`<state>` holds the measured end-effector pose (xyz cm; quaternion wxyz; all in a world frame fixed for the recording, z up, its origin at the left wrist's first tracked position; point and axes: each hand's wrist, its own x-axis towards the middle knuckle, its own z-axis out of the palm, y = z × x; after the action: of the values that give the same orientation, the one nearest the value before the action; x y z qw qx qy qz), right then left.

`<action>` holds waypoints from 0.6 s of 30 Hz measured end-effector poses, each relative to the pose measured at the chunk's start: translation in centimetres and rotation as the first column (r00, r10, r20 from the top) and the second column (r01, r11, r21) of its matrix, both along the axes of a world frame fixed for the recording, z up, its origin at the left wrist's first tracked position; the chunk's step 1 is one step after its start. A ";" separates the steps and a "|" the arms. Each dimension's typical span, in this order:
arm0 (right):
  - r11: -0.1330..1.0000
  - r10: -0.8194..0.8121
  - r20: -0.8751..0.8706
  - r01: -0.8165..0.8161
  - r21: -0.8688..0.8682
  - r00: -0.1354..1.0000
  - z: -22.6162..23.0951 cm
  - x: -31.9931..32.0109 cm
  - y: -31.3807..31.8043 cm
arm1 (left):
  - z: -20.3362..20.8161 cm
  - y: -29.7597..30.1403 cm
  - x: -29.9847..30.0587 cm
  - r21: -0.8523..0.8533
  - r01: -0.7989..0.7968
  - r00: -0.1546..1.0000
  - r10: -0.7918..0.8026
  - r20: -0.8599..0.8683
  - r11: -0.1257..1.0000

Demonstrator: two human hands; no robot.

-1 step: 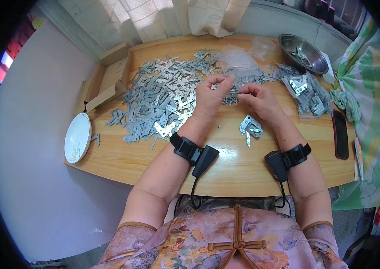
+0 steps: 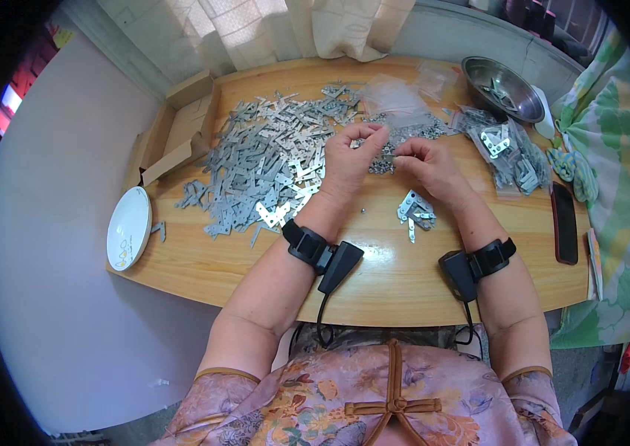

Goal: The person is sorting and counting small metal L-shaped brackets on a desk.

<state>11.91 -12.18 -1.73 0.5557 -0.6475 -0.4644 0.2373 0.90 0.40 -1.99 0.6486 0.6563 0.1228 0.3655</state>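
My left hand (image 2: 352, 154) is raised over the table with thumb and forefinger pinched together; what they hold, if anything, is too small to make out. Close by on the right, my right hand (image 2: 434, 169) pinches too, and a thin sliver of something shows at its fingertips. Below both hands lies a heap of small metal screws (image 2: 382, 165). A large pile of L-shaped metal corner brackets (image 2: 267, 160) spreads to the left of my left hand. Nearer to me, a small stack of brackets (image 2: 417, 210) sits between my forearms.
Clear plastic bags (image 2: 397, 97) lie beyond the screws. At the right are filled bags of brackets (image 2: 512, 152), a steel bowl (image 2: 505, 100), gloves (image 2: 574, 172) and a phone (image 2: 564, 223). An opened cardboard box (image 2: 181, 134) and a white plate (image 2: 129, 229) stand left.
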 end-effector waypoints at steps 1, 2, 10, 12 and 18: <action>1.000 -0.008 0.022 0.008 -0.012 1.000 0.0 -0.1 0.0 | -0.1 0.0 0.1 -0.015 0.007 0.999 -0.006 0.033 1.000; 1.000 -0.015 0.044 0.016 -0.023 0.999 0.0 -0.1 0.0 | -0.1 -0.1 0.1 -0.030 0.014 0.998 -0.012 0.067 0.999; 0.988 -0.083 -0.241 0.113 0.110 0.967 0.6 0.2 0.2 | 0.6 0.2 0.0 -0.185 0.063 0.998 -0.064 0.002 0.981; 0.983 -0.086 -0.288 0.129 0.133 0.954 0.6 0.4 0.2 | 0.6 0.2 0.0 -0.211 0.083 0.996 -0.088 -0.012 0.974; 0.963 -0.102 -0.393 0.190 0.192 0.914 0.7 0.5 0.2 | -0.1 0.1 0.2 -0.212 0.254 0.926 -0.300 -0.231 0.944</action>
<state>12.36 -11.94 -1.07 0.7214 -0.5548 -0.3220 0.2610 1.07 0.54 -2.08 0.7280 0.6486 0.1446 0.1683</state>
